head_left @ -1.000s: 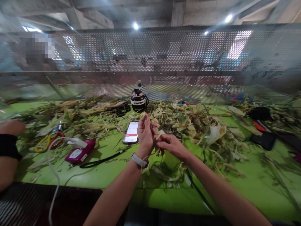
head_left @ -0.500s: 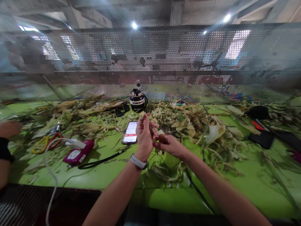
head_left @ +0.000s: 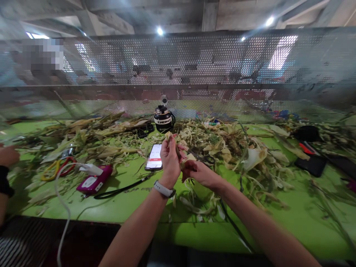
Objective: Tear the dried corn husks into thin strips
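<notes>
My left hand [head_left: 170, 159], with a pale watch strap at the wrist, is wrapped round a small bundle of corn husk [head_left: 168, 134]. Its yellowish tip pokes out above the thumb; most of it is hidden by the fingers. Just to the right and lower, my right hand [head_left: 200, 172] is closed, thumb and fingers pinched at the lower part of the husk by the left fingertips. What exactly lies in that pinch is mostly hidden. A lit phone [head_left: 155, 157] lies left of my left hand. Shredded husks [head_left: 198, 205] are spread below both hands.
On the green table [head_left: 125, 207] lie heaps of husks [head_left: 222, 144], a magenta power bank [head_left: 94, 181] with a white cable, scissors [head_left: 58, 168] and a dark phone [head_left: 310, 164]. A black bottle [head_left: 163, 119] stands before a perforated screen [head_left: 180, 63]. Another person's hand [head_left: 9, 155] is at left.
My right hand has turned slightly at the left fingertips, and a pale piece of husk shows more above it. My left hand keeps its hold. The other person's hand has shifted left.
</notes>
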### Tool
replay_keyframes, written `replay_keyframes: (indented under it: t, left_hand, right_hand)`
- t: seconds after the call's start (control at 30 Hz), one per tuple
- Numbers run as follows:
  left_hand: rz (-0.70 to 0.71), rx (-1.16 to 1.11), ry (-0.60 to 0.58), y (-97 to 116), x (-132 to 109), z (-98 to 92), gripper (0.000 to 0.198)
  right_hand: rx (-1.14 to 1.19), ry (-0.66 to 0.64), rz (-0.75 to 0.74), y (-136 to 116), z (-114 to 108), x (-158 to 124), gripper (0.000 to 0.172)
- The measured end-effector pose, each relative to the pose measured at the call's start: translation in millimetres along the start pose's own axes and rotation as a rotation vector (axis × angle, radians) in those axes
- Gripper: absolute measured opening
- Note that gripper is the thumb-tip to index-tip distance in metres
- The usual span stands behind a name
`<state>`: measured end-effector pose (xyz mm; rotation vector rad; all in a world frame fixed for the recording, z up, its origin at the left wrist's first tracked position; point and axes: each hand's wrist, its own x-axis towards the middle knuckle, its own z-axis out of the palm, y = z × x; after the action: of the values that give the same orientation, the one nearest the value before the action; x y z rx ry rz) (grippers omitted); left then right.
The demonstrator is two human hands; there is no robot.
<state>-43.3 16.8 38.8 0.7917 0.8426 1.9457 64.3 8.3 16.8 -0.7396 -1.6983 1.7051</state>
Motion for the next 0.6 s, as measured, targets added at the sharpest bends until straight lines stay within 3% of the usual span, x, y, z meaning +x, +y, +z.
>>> replay_keyframes:
  t: [0.1, 0.3, 0.6]
  left_hand:
    - [-0.054, -0.026, 0.066, -2.9, 5.1, -1.3, 0.027]
    - [-0.280, -0.105, 0.146, 1.6, 17.9, -5.0, 0.006]
    - [-0.386, -0.129, 0.140, 0.0, 33.1, -18.9, 0.013]
  right_hand:
    - [-0.091, -0.023, 0.034, -0.6, -3.3, -0.1, 0.006]
    - [-0.141, -0.035, 0.109, 11.8, -11.6, 2.4, 0.007]
    - [-0.124, -0.041, 0.242, 7.2, -15.1, 1.7, 0.020]
